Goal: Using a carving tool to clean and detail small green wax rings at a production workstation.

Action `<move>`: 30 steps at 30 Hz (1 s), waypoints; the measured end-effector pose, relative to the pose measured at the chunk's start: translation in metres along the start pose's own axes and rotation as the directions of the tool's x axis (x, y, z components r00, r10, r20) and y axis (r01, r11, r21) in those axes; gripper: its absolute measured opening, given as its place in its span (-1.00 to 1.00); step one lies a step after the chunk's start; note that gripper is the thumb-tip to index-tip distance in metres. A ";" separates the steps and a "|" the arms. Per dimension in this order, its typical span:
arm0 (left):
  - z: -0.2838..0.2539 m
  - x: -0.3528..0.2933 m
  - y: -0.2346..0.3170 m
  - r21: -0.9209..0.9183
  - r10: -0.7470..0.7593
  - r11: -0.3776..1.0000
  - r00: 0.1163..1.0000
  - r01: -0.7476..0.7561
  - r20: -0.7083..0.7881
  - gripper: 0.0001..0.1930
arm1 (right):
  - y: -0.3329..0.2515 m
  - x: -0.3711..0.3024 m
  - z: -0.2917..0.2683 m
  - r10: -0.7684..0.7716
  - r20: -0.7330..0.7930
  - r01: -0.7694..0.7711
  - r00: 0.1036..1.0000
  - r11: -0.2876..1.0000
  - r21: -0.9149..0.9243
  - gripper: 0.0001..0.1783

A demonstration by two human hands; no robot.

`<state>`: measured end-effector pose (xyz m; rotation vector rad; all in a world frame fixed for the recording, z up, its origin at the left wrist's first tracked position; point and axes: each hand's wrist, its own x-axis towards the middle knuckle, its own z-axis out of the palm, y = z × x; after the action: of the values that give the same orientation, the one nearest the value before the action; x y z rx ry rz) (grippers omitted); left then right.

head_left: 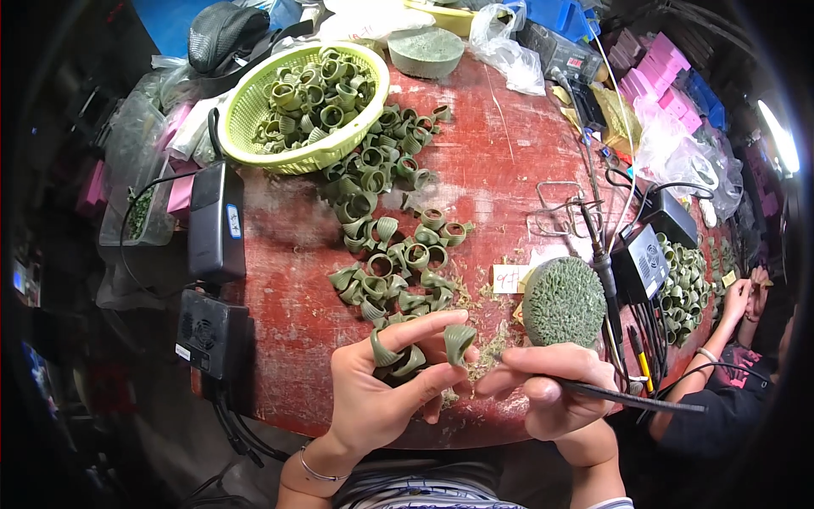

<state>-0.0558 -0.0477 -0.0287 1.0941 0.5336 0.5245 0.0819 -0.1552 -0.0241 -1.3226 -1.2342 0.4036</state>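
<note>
My left hand (370, 397) pinches a green ribbed ring (459, 343) between thumb and fingertips. Farther back in the same hand, more green rings (397, 360) rest in the curve of the fingers. My right hand (566, 386) grips a slim black pen-like tool (644, 398), its tip end pointing left toward the pinched ring. The tool's tip is too small to make out, and I cannot tell whether it touches the ring. Beyond my left hand lies a loose pile of similar green rings (380, 265) on the red tabletop (292, 318).
A yellow-green basket (233, 127) of rings stands at the back left. Right of my hands sits a round, rough green block (564, 301), near black boxes and cables (646, 263). Green shavings (479, 297) litter the table. Another person's hands (746, 295) work among rings at far right.
</note>
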 end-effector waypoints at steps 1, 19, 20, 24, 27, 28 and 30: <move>0.000 -0.001 -0.001 0.001 -0.007 1.000 1.000 0.007 -0.002 -0.59 | 0.004 -0.001 0.003 0.004 0.001 -0.004 1.000 0.992 0.122 -0.80; -0.006 -0.002 0.002 -0.141 -0.073 0.987 0.997 0.076 0.028 -0.62 | 0.012 0.010 0.006 -0.144 0.024 0.145 0.989 0.989 -0.020 -0.72; -0.007 -0.004 0.004 -0.155 -0.065 0.986 0.997 0.069 0.032 -0.62 | 0.012 0.010 0.007 -0.145 0.029 0.146 0.989 0.989 -0.012 -0.72; -0.008 -0.002 0.004 -0.199 -0.082 0.976 0.996 0.089 0.043 -0.62 | 0.013 0.007 0.000 -0.137 0.025 0.137 0.990 0.990 -0.021 -0.71; -0.006 0.000 0.003 -0.212 -0.073 0.973 0.995 0.085 0.064 -0.62 | 0.013 0.007 0.000 -0.104 0.074 0.103 0.992 0.995 0.018 -0.73; -0.006 0.000 0.003 -0.213 -0.073 0.973 0.995 0.086 0.067 -0.62 | 0.012 0.008 0.001 -0.089 0.100 0.085 0.991 0.995 0.043 -0.74; -0.008 -0.001 0.004 -0.223 -0.068 0.971 0.993 0.088 0.097 -0.63 | 0.011 0.009 0.004 -0.077 0.076 0.073 0.994 0.996 0.054 -0.77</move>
<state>-0.0620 -0.0414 -0.0278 0.8704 0.4257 0.4535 0.0863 -0.1427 -0.0311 -1.2231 -1.3258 0.4336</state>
